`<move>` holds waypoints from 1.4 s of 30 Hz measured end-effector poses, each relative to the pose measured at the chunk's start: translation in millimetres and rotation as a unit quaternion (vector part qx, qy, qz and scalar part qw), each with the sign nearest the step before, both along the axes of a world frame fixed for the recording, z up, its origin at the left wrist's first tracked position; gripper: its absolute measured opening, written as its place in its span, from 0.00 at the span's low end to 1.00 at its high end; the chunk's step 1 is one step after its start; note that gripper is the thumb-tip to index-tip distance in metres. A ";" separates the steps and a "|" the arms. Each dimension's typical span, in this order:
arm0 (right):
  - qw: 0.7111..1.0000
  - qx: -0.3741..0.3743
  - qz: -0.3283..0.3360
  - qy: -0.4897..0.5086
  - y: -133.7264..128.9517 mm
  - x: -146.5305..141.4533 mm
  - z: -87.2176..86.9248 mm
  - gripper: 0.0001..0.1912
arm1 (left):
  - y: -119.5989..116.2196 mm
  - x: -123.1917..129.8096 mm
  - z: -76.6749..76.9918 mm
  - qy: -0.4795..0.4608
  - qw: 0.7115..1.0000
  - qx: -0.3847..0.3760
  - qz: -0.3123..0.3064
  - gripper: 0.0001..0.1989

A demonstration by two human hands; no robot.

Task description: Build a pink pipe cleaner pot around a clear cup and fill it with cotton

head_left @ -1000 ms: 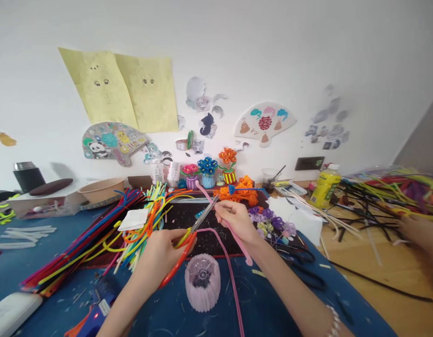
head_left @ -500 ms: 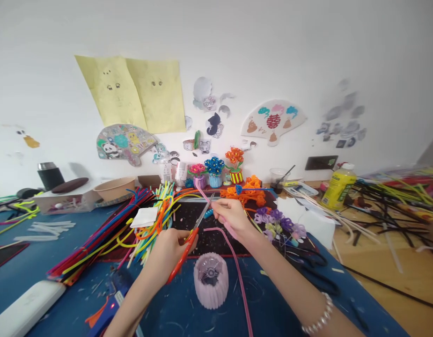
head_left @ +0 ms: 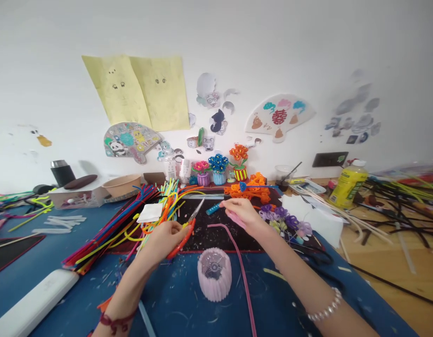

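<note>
My left hand [head_left: 167,238] is closed on orange-handled scissors [head_left: 184,242], whose blades point up and away over the dark mat. To their right, my right hand [head_left: 242,215] pinches short pink pipe cleaner pieces [head_left: 235,218], mostly hidden in the fingers. Below and between both hands a pale pink ribbed pot [head_left: 215,281] with a clear inner cup stands upright on the blue table. A longer pink pipe cleaner [head_left: 241,269] lies curved beside the pot, under my right forearm. Just left of my right fingertips lies a small teal strip [head_left: 213,208].
Bundles of coloured pipe cleaners [head_left: 113,229] lie at left near a white case [head_left: 35,304]. Small potted pipe cleaner flowers [head_left: 219,168] line the wall. Purple flowers [head_left: 279,215], an orange bunch [head_left: 253,189] and a yellow bottle [head_left: 348,185] are at right.
The pink length that stuck up from my right fingers beside the blades no longer shows there. The scissors have drawn back left, away from my right hand. The view has shifted slightly left.
</note>
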State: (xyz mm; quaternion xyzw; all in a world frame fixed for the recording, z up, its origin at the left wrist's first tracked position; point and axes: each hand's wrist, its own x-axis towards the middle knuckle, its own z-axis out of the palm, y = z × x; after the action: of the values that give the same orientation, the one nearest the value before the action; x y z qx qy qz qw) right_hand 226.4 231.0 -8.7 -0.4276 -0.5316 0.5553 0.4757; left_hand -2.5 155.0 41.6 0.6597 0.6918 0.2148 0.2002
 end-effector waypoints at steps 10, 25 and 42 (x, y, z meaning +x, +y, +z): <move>0.999 0.000 -0.024 0.029 -3.9 6.9 -4.3 0.09 | -8.9 15.1 -21.9 0.252 0.967 0.016 0.003 0.10; 0.970 0.135 -0.141 0.147 -46.6 -30.3 27.0 0.17 | -55.2 33.4 6.2 -0.091 0.973 0.194 0.084 0.26; 0.962 0.125 -0.187 0.151 -47.5 -25.4 19.9 0.16 | 20.8 38.4 -2.1 -0.086 0.968 0.237 -0.002 0.05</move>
State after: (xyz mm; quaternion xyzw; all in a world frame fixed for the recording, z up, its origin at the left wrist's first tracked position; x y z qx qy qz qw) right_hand 201.0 183.4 11.2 -0.3676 -0.4289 0.4437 0.6957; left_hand 35.9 175.8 39.6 0.6684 0.6002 0.4284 0.0975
